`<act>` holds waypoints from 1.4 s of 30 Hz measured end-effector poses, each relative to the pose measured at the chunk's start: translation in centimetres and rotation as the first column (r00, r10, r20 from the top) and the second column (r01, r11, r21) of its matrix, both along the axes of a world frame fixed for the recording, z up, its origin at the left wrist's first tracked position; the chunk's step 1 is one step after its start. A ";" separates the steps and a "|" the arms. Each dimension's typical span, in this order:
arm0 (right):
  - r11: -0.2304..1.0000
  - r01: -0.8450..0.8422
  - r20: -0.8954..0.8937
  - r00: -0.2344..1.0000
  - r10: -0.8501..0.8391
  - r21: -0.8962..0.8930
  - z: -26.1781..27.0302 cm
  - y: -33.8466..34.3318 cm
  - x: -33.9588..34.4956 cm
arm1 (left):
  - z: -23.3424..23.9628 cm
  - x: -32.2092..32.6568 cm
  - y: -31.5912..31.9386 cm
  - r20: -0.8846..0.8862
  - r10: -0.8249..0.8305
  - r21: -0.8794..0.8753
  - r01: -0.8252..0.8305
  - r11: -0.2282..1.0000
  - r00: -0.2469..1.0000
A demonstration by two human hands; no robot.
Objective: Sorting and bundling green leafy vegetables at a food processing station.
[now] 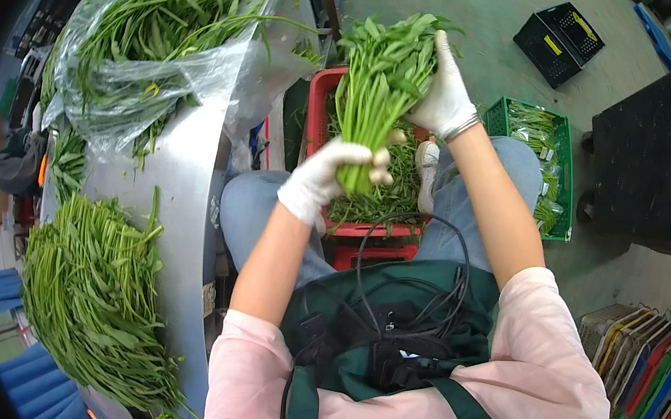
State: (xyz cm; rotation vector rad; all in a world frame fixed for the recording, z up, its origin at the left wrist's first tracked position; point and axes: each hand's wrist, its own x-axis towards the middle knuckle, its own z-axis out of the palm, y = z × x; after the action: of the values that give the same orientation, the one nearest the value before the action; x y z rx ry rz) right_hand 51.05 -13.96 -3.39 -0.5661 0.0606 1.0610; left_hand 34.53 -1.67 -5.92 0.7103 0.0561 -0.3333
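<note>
My left hand (324,177), in a white glove, grips the stem ends of a bunch of leafy greens (375,92) that looks like water spinach. Its fingers are slightly blurred. My right hand (448,98), also gloved, is around the leafy top from the right side, with the thumb pointing up and the other fingers hidden behind the leaves. Both hands hold the bunch over a red plastic crate (318,104) between my knees. Loose leaves and stem trimmings (390,200) lie in that crate.
On the metal table (186,172) at left are a large pile of greens (95,299) and an open clear plastic bag (130,93) of greens. A green crate (568,175) with packed greens, a black crate (557,45) and a black wheeled cart (650,154) stand at right.
</note>
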 end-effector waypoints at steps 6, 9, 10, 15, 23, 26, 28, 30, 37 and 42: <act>0.694 -0.045 0.133 0.970 0.201 -0.719 -7.9 -0.7 -3.7 | -5.2 3.2 3.2 -0.304 0.270 0.264 -0.192 0.945 0.913; 0.777 -0.053 0.365 0.861 0.353 -0.628 -8.6 -1.8 -3.9 | -4.4 2.1 2.4 -0.117 0.369 0.578 -0.239 0.780 0.922; 0.756 -0.064 0.358 0.853 0.380 -0.652 -7.5 -1.6 -4.2 | -5.1 2.1 2.4 -0.090 0.363 0.604 -0.239 0.760 0.927; 0.810 -0.233 0.349 0.813 0.466 -0.539 -6.9 -0.8 -7.0 | -7.3 1.7 -0.8 0.239 0.376 0.960 -0.277 0.050 0.895; 0.934 0.068 0.470 0.876 0.113 -0.351 -9.1 0.1 -8.9 | -5.9 1.8 -2.8 0.256 0.218 0.891 -0.318 0.325 0.942; 0.943 -0.056 0.476 0.853 0.216 -0.329 -9.4 -0.5 -8.1 | -6.9 1.3 -0.6 0.054 -0.148 0.999 -0.053 0.007 0.987; 0.924 -0.134 0.432 0.853 0.291 -0.359 -9.2 -1.1 -8.3 | -5.5 0.8 -0.2 -0.115 -0.281 0.991 0.130 0.037 0.953; 0.901 -0.204 0.347 0.872 0.345 -0.382 -9.6 -1.8 -8.2 | -3.1 0.2 -0.6 -0.215 -0.328 0.972 0.234 0.018 0.920; 0.878 -0.067 0.405 0.869 0.285 -0.474 -7.8 -4.2 -4.7 | -1.6 -4.5 0.2 -0.201 -0.004 0.970 0.199 -0.139 0.980; 0.539 0.172 0.544 0.501 0.673 -0.825 -18.7 -2.5 -2.3 | -3.5 -3.6 -1.6 -0.295 -0.223 0.951 0.262 -0.163 0.929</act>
State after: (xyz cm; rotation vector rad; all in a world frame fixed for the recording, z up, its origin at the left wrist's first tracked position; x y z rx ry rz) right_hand 48.72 -16.46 -22.05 -2.0235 -0.4691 0.9297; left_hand 30.94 -3.22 -9.45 2.4016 0.2240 -0.6939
